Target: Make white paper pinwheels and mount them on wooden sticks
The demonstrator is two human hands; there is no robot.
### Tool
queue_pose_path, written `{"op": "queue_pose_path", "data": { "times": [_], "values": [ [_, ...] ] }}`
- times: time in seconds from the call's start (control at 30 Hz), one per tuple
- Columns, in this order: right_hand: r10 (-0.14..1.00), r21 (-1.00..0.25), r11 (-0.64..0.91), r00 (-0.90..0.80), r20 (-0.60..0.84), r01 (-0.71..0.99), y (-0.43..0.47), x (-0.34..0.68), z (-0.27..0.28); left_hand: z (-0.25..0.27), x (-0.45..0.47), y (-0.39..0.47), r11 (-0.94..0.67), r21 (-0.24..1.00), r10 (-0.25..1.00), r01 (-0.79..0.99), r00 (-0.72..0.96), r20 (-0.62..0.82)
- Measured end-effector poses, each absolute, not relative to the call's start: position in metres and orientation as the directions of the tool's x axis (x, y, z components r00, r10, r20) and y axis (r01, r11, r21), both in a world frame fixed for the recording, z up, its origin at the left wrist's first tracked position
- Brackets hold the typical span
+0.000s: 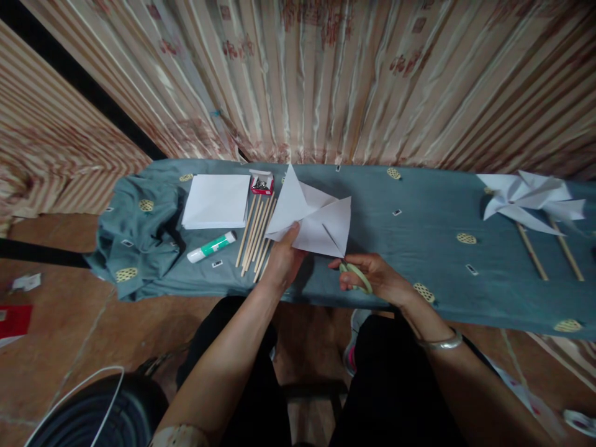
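Observation:
My left hand pinches a square sheet of white paper by its near left part, thumb on top. The sheet is cut and one part stands up in a point at its far left. In my right hand are scissors with pale green handles, my fingers closed on the loops. Their tip meets the near right corner of the sheet; most of the blades cannot be made out. Just left of the paper lie several thin wooden sticks.
On the grey-green cloth at left are a stack of white paper, a glue stick and a red box of small metal pins. White paper pinwheels on sticks lie at far right. A pleated curtain hangs behind.

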State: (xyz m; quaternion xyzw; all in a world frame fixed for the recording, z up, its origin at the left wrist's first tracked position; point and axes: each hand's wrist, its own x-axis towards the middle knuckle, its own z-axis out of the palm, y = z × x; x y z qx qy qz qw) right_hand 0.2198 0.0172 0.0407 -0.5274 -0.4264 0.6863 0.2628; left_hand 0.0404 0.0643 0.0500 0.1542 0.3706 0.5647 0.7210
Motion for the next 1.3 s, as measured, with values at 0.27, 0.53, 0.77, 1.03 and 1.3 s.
{"op": "queue_pose_path", "data": {
  "times": [0.27, 0.53, 0.77, 1.03, 1.3],
  "values": [
    [0.83, -0.886, -0.459, -0.322, -0.455, 0.069, 0.0184, 0.2187, 0.0458, 0.051, 0.0408, 0.0626, 0.365, 0.634, 0.916, -0.681, 0.143, -0.374],
    [0.833, -0.888, -0.454, -0.318, -0.452, 0.074, 0.0187, 0.2173, 0.043, 0.0514, 0.0412, 0.0632, 0.376, 0.623, 0.911, -0.685, 0.152, -0.383],
    [0.836, -0.891, -0.449, -0.317, -0.447, 0.07, 0.0184, 0.2175, 0.0432, 0.0524, 0.0417, 0.0622, 0.358, 0.627, 0.923, -0.692, 0.158, -0.352],
    [0.845, -0.898, -0.437, -0.316, -0.431, 0.056, 0.019, 0.2162, 0.0436, 0.0512, 0.043, 0.0613, 0.403, 0.612, 0.904, -0.68, 0.194, -0.38],
    [0.853, -0.906, -0.417, -0.315, -0.417, 0.071, 0.019, 0.2147, 0.0443, 0.0541, 0.0453, 0.0611, 0.412, 0.592, 0.898, -0.693, 0.2, -0.391]
  ]
}}
